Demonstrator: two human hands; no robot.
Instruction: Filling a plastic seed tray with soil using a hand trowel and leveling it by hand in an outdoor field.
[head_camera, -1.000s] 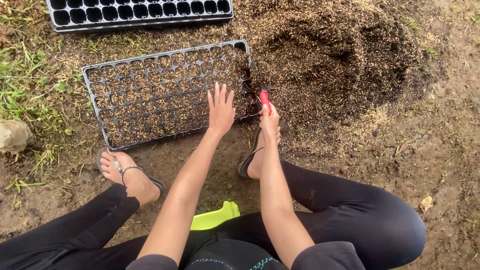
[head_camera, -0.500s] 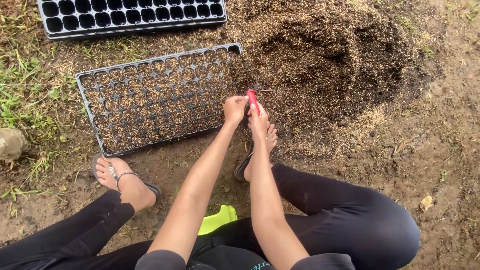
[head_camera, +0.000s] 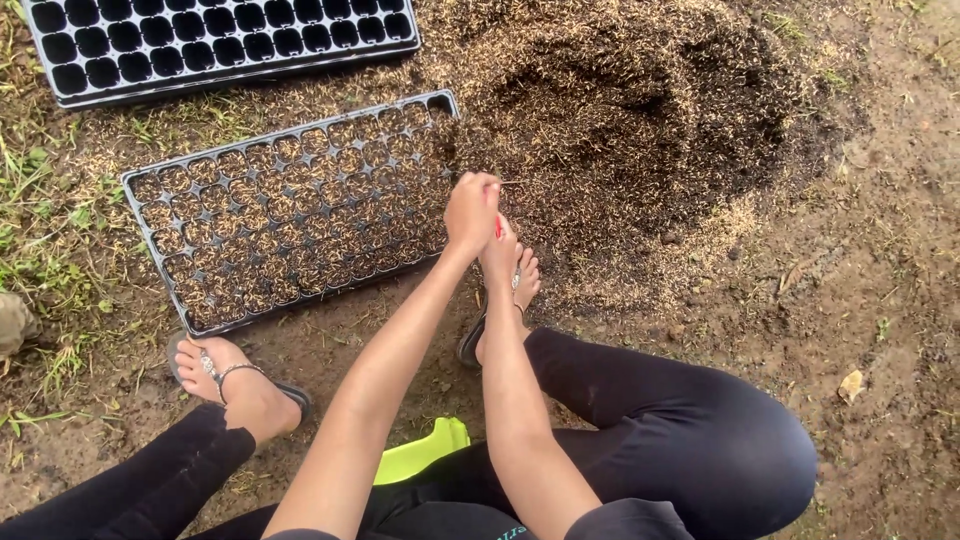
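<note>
My left hand (head_camera: 470, 210) and my right hand (head_camera: 498, 258) meet at the right end of a black seedling tray (head_camera: 140, 212) whose cells hold a brown soil and husk mix. Both hands close on a small red object (head_camera: 498, 226), of which only a sliver shows between them. The left hand is a fist over its top and the right hand grips it from below. The hands hover just past the tray's near right corner, above my right foot (head_camera: 520, 285).
An empty black cell tray (head_camera: 220, 40) lies beyond the filled one. A large heap of dark soil and husk (head_camera: 640, 110) spreads to the right. My left foot in a sandal (head_camera: 230, 378) rests near the tray's front edge. A lime-green plastic piece (head_camera: 415, 455) shows under my legs. Grass grows at the left.
My left hand left the tray's surface, where it lay flat with fingers spread, and closed on the red object beside the right hand. The view shifted slightly.
</note>
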